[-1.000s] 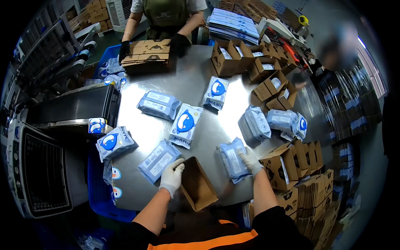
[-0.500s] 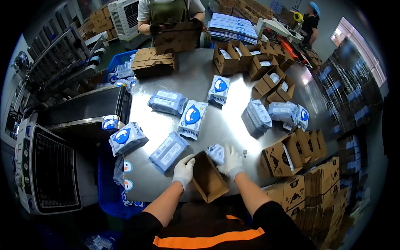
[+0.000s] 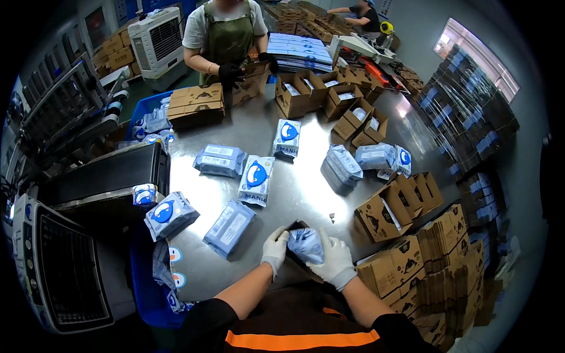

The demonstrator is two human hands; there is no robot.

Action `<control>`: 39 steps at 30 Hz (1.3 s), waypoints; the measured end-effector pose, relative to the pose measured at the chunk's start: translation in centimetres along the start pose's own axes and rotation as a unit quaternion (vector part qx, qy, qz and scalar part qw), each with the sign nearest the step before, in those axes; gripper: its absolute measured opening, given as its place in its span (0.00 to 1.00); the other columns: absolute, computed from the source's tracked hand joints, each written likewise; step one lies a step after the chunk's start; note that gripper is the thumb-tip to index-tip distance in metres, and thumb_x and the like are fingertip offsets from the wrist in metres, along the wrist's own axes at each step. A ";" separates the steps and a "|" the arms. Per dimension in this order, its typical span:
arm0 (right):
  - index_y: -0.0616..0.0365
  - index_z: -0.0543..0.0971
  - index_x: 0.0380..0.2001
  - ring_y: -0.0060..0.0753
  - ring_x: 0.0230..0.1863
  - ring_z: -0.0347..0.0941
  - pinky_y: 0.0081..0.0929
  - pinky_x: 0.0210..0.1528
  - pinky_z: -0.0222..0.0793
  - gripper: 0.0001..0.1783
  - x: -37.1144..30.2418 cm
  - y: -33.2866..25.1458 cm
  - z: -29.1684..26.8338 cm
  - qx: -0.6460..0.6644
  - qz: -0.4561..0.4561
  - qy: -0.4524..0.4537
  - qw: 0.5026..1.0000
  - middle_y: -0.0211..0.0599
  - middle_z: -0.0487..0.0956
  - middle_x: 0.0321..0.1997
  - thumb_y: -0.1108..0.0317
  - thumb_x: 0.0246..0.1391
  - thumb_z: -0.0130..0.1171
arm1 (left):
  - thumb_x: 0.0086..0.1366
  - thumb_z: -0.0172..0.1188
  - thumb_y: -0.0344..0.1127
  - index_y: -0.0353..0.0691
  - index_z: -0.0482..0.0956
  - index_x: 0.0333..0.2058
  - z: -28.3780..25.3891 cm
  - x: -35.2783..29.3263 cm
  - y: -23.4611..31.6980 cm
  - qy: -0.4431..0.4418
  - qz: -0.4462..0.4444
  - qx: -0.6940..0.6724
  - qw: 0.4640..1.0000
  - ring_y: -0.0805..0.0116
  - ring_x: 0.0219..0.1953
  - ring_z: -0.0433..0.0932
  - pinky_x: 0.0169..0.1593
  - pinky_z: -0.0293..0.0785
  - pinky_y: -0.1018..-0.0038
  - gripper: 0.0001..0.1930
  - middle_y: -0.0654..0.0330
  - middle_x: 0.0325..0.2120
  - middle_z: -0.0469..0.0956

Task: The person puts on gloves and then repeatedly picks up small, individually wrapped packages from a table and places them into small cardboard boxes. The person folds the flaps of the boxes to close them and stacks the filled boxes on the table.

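In white gloves, both my hands are at the table's near edge. My left hand (image 3: 274,248) grips the left side of an open brown cardboard box (image 3: 299,224). A blue soft pack of wipes (image 3: 306,246) is in my right hand (image 3: 334,257), tilted over the box's opening and partly within it; how deep it sits is hidden. Left of my hands lies another wipes pack (image 3: 230,229). Farther off on the metal table (image 3: 300,194) are several more, among them an upright-facing pack (image 3: 256,180) with a blue cartoon print.
Right of me stand open boxes (image 3: 376,219) with packs inside, beside stacked flat cartons (image 3: 393,269). More filled boxes (image 3: 294,97) stand at the far side. Across the table a co-worker (image 3: 226,44) in black gloves handles a carton. A blue bin (image 3: 144,294) stands at left.
My right hand has brought the wipes pack leftward, over and partly into the box. The box is now mostly covered by the pack. The co-worker's carton has been lowered toward the table.
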State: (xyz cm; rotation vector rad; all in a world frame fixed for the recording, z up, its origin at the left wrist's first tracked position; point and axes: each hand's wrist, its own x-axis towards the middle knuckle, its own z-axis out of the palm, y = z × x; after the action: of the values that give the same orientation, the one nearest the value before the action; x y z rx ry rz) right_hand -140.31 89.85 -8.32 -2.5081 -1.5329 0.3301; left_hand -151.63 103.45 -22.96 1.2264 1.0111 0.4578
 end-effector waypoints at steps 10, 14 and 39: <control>0.46 0.77 0.50 0.54 0.38 0.81 0.50 0.41 0.76 0.17 -3.8 4.9 4.0 0.042 0.041 -0.146 0.987 0.48 0.83 0.40 0.54 0.60 0.54 | 0.72 0.56 0.47 0.30 0.67 0.64 5.4 -0.5 0.6 -0.043 -0.063 -0.055 0.996 0.62 0.62 0.70 0.65 0.63 0.72 0.30 0.49 0.61 0.72; 0.42 0.77 0.50 0.54 0.37 0.81 0.51 0.40 0.75 0.15 -2.3 11.6 2.7 0.014 0.139 -0.106 0.985 0.46 0.83 0.37 0.60 0.61 0.52 | 0.72 0.54 0.51 0.28 0.61 0.67 9.8 1.1 1.3 -0.118 -0.075 -0.061 0.988 0.59 0.67 0.64 0.68 0.59 0.70 0.35 0.47 0.65 0.66; 0.65 0.60 0.68 0.36 0.46 0.77 0.31 0.50 0.80 0.30 -23.8 19.1 -5.6 0.386 0.387 0.541 0.640 0.48 0.74 0.57 0.69 0.66 0.55 | 0.67 0.51 0.65 0.32 0.43 0.72 20.7 -8.4 6.6 -0.638 0.030 0.207 0.741 0.48 0.76 0.39 0.75 0.40 0.63 0.50 0.41 0.74 0.39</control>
State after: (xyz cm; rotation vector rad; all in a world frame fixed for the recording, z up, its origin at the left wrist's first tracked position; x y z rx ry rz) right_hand -133.03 59.82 -5.89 -1.7575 0.2040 -0.3464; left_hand -137.26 87.63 -13.60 1.5510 -0.1626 -0.6092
